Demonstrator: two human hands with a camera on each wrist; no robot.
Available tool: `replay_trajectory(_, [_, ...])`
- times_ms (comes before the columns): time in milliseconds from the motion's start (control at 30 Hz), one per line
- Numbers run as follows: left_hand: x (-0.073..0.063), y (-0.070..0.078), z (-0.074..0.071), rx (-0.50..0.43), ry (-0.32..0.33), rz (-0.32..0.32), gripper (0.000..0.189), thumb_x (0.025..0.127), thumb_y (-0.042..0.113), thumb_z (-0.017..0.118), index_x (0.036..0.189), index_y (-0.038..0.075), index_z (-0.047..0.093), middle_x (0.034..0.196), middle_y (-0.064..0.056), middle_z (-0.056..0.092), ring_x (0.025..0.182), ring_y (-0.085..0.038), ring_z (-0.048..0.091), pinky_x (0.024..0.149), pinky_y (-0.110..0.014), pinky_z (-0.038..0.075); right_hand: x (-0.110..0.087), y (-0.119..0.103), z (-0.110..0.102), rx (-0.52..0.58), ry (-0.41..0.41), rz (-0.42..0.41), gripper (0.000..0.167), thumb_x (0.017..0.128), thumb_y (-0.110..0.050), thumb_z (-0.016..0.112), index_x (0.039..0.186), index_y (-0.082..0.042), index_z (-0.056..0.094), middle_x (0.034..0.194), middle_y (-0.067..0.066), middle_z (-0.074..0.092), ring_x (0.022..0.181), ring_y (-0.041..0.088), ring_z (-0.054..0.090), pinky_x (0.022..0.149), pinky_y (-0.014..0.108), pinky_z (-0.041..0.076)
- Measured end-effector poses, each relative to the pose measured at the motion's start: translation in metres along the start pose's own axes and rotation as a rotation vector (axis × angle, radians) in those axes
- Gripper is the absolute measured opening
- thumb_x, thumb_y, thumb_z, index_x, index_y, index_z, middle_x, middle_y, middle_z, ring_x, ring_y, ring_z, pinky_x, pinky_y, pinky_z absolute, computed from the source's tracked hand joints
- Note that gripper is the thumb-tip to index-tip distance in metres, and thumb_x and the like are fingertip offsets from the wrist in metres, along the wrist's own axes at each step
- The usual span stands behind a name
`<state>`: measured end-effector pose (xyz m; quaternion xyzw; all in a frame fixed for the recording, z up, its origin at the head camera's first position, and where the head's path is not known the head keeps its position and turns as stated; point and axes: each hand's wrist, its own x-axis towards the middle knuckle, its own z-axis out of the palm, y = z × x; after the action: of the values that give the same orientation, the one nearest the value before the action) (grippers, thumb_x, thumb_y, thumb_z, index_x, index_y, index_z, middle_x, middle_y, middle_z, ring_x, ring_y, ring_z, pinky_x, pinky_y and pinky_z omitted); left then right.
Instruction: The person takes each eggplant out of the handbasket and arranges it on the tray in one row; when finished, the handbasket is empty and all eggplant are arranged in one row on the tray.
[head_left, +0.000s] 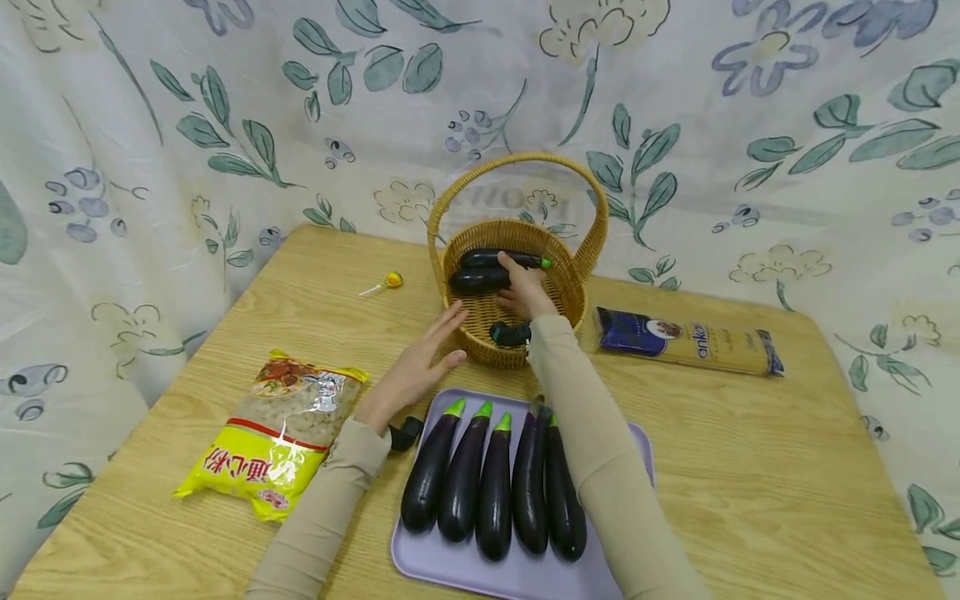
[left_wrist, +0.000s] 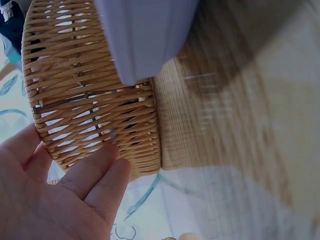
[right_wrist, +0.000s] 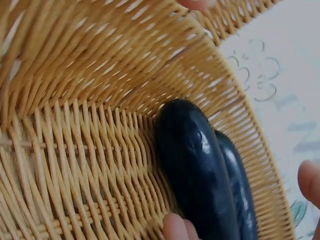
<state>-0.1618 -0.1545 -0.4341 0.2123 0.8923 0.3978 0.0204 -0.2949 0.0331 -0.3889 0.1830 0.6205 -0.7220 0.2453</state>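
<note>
A wicker basket (head_left: 491,354) with a tall handle stands at the back of the table. Two dark eggplants lie side by side inside, the nearer eggplant (right_wrist: 195,165) against the farther eggplant (right_wrist: 237,185). My right hand (head_left: 525,287) reaches in over their stem ends. Its thumb (right_wrist: 311,182) is spread away from its fingertips (right_wrist: 175,227), which are beside the nearer eggplant; its grasp is partly hidden. With fingers extended, my left hand (left_wrist: 65,190) rests against the basket's outer left side. Several eggplants (head_left: 495,492) with green stems lie in a row on a lilac tray (head_left: 442,571) in front.
Left of the tray lies a yellow bag of pasta (head_left: 277,433). A wrapped lollipop (head_left: 392,281) is left of the basket, and a long pack of spaghetti (head_left: 690,342) lies to its right. Floral cloth (head_left: 337,150) hangs behind the table.
</note>
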Motion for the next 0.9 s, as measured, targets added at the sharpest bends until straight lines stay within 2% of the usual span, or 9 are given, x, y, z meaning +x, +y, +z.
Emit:
replay_trajectory(100, [-0.001, -0.002, 0.000, -0.002, 0.008, 0.008, 0.082, 0.092, 0.070, 0.030, 0.157, 0.020, 0.019, 0.165, 0.006, 0.005, 0.149, -0.032, 0.020, 0.114, -0.062, 0.026, 0.005, -0.003, 0.000, 0.111, -0.011, 0.069, 0.100, 0.096, -0.041, 0.057, 0.152, -0.019, -0.024, 0.160, 0.019, 0.012, 0.143, 0.034, 0.034, 0.112, 0.037, 0.040])
replay_trajectory(233, [-0.003, -0.001, 0.002, -0.007, -0.007, 0.012, 0.080, 0.093, 0.070, 0.031, 0.157, 0.023, 0.016, 0.165, 0.006, 0.003, 0.149, -0.031, 0.018, 0.115, -0.060, 0.025, 0.008, -0.004, -0.001, 0.172, -0.002, 0.117, 0.086, 0.097, -0.036, 0.057, 0.157, -0.021, -0.003, 0.160, 0.018, 0.013, 0.142, 0.033, 0.034, 0.112, 0.038, 0.040])
replay_trajectory(333, [-0.004, 0.001, 0.001, -0.009, -0.014, 0.011, 0.078, 0.093, 0.069, 0.031, 0.157, 0.027, 0.014, 0.165, 0.010, 0.001, 0.149, -0.032, 0.018, 0.114, -0.061, 0.026, 0.007, -0.005, 0.000, 0.174, -0.004, 0.106, 0.082, 0.098, -0.035, 0.056, 0.157, -0.022, 0.001, 0.159, 0.017, 0.018, 0.141, 0.031, 0.037, 0.111, 0.037, 0.041])
replay_trajectory(400, [-0.004, 0.001, 0.000, -0.012, -0.005, 0.013, 0.079, 0.093, 0.069, 0.032, 0.157, 0.025, 0.016, 0.165, 0.010, 0.002, 0.149, -0.032, 0.019, 0.113, -0.062, 0.027, 0.008, -0.005, 0.002, 0.162, -0.009, 0.080, 0.080, 0.098, -0.034, 0.055, 0.157, -0.020, 0.003, 0.158, 0.017, 0.022, 0.140, 0.031, 0.039, 0.110, 0.036, 0.042])
replay_trajectory(500, [-0.004, 0.001, -0.002, -0.010, 0.007, 0.015, 0.083, 0.092, 0.071, 0.031, 0.157, 0.021, 0.018, 0.165, 0.010, 0.003, 0.149, -0.033, 0.020, 0.113, -0.063, 0.027, 0.010, -0.005, 0.006, 0.162, -0.007, 0.045, 0.083, 0.098, -0.032, 0.055, 0.157, -0.019, -0.001, 0.159, 0.016, 0.021, 0.140, 0.031, 0.040, 0.109, 0.035, 0.043])
replay_trajectory(633, [-0.003, 0.000, -0.001, -0.005, -0.003, 0.013, 0.086, 0.091, 0.073, 0.029, 0.157, 0.018, 0.018, 0.165, 0.004, 0.004, 0.149, -0.033, 0.020, 0.113, -0.063, 0.027, 0.013, -0.003, 0.009, 0.169, 0.024, 0.048, 0.095, 0.099, -0.030, 0.055, 0.153, -0.019, -0.022, 0.162, 0.012, 0.007, 0.140, 0.032, 0.040, 0.108, 0.035, 0.045])
replay_trajectory(733, [-0.003, 0.001, -0.001, -0.001, -0.009, 0.016, 0.085, 0.091, 0.073, 0.029, 0.157, 0.019, 0.018, 0.166, 0.001, 0.006, 0.149, -0.033, 0.020, 0.113, -0.063, 0.027, 0.014, -0.004, 0.010, 0.162, 0.049, 0.037, 0.099, 0.099, -0.030, 0.055, 0.150, -0.020, -0.029, 0.163, 0.009, -0.001, 0.142, 0.031, 0.035, 0.109, 0.038, 0.043])
replay_trajectory(900, [-0.002, 0.001, 0.000, -0.010, 0.010, 0.006, 0.084, 0.089, 0.074, 0.030, 0.156, 0.024, 0.020, 0.165, 0.002, 0.009, 0.148, -0.032, 0.022, 0.113, -0.062, 0.028, 0.016, -0.006, 0.008, 0.146, 0.065, -0.045, 0.095, 0.099, -0.029, 0.053, 0.151, -0.025, -0.027, 0.159, 0.014, 0.013, 0.141, 0.029, 0.036, 0.112, 0.045, 0.038])
